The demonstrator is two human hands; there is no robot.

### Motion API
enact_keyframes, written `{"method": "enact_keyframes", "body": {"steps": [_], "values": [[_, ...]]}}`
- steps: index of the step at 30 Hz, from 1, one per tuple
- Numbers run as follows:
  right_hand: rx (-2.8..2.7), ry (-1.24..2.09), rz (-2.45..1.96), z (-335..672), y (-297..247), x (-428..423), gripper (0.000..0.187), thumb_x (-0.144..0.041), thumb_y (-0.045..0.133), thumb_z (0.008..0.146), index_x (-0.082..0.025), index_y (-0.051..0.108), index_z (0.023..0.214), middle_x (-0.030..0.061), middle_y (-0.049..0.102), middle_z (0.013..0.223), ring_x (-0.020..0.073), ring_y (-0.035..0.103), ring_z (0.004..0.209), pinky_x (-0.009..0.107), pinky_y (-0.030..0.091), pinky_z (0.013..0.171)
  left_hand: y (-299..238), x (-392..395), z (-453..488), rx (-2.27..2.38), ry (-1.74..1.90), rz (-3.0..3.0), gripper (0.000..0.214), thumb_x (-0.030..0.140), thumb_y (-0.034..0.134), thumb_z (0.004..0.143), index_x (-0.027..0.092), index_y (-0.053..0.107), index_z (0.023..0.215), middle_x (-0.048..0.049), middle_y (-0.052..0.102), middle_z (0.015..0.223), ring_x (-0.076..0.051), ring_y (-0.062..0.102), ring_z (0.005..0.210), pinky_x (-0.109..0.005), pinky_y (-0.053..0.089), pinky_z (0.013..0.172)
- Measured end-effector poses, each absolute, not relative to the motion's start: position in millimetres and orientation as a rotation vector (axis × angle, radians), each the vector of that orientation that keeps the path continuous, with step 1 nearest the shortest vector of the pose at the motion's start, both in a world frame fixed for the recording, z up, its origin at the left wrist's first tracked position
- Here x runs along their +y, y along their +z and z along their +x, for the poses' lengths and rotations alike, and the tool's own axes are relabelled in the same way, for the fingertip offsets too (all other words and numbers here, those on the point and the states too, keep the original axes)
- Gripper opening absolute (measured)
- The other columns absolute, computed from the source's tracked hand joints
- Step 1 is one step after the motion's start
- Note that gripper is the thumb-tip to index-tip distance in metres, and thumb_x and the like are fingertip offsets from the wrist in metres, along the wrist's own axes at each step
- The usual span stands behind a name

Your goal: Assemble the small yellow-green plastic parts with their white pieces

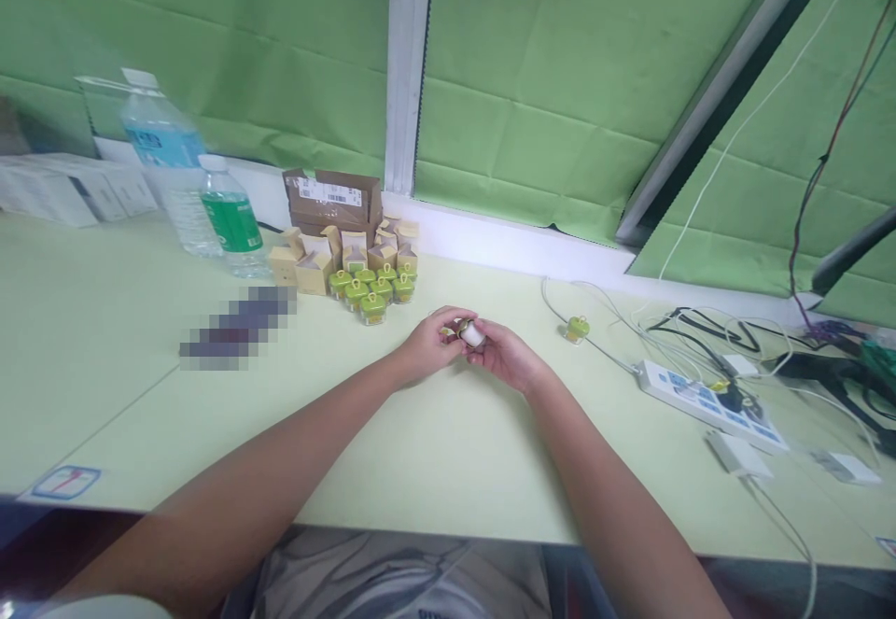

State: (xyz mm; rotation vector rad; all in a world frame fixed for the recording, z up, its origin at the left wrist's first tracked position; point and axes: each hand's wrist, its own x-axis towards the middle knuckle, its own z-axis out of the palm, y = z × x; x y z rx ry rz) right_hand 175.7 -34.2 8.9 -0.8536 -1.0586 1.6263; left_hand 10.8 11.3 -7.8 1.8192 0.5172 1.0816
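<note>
Over the middle of the table, my left hand (426,348) and my right hand (510,358) meet with fingers closed around one small object (473,333). It has a white, rounded face and a darker, yellowish edge; the fingers cover much of it, so its kind is unclear. To the left of my hands stands a group of several small clear containers (373,309) with green lids and yellow loops. One more green-lidded container (578,328) sits apart on the right, close to a white cable.
Behind the group are several opened small cardboard boxes (314,274) and a larger brown carton (332,203). Two water bottles (234,222) stand at the left. On the right lie a white power strip (710,404), tangled cables and a white adapter (740,456).
</note>
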Motion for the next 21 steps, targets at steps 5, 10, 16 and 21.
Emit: {"method": "enact_keyframes", "body": {"steps": [5,10,16,21], "values": [[-1.018,1.639,-0.874,172.8,9.0,-33.8,0.027,-0.037,0.055,0.095,-0.013,0.068,0.097,0.0061,0.066,0.080,0.0121,0.059,0.066,0.021,0.046,0.055,-11.2,15.3,11.8,0.528,1.093,1.800,0.046,0.006,0.059,0.071,0.020,0.066,0.114,-0.0090,0.061,0.117,-0.020,0.060,0.101,-0.033,0.055,0.082],[-0.991,1.699,-0.862,173.2,7.7,-33.5,0.032,-0.043,0.055,0.095,-0.014,0.068,0.098,0.0042,0.064,0.076,0.0112,0.058,0.062,0.021,0.046,0.054,-8.9,13.9,11.4,0.543,1.089,1.797,0.043,0.008,0.060,0.072,0.020,0.067,0.113,-0.0085,0.061,0.114,-0.020,0.059,0.099,-0.032,0.055,0.080],[-1.066,1.614,-0.887,173.1,8.0,-37.5,0.032,-0.045,0.071,0.083,-0.016,0.065,0.095,0.0005,0.059,0.074,0.0098,0.054,0.058,0.020,0.044,0.049,-4.4,9.4,11.5,0.583,1.092,1.790,0.036,0.017,0.065,0.076,0.019,0.067,0.111,-0.0085,0.061,0.111,-0.018,0.059,0.093,-0.031,0.054,0.078],[-1.068,1.567,-0.902,166.5,8.7,-38.5,0.036,-0.044,0.080,0.074,-0.017,0.060,0.087,-0.0037,0.053,0.067,0.0065,0.045,0.050,0.020,0.039,0.044,-3.9,10.5,11.1,0.595,1.089,1.780,0.037,0.017,0.063,0.077,0.018,0.065,0.114,-0.0073,0.063,0.106,-0.016,0.060,0.084,-0.030,0.053,0.076]]}}
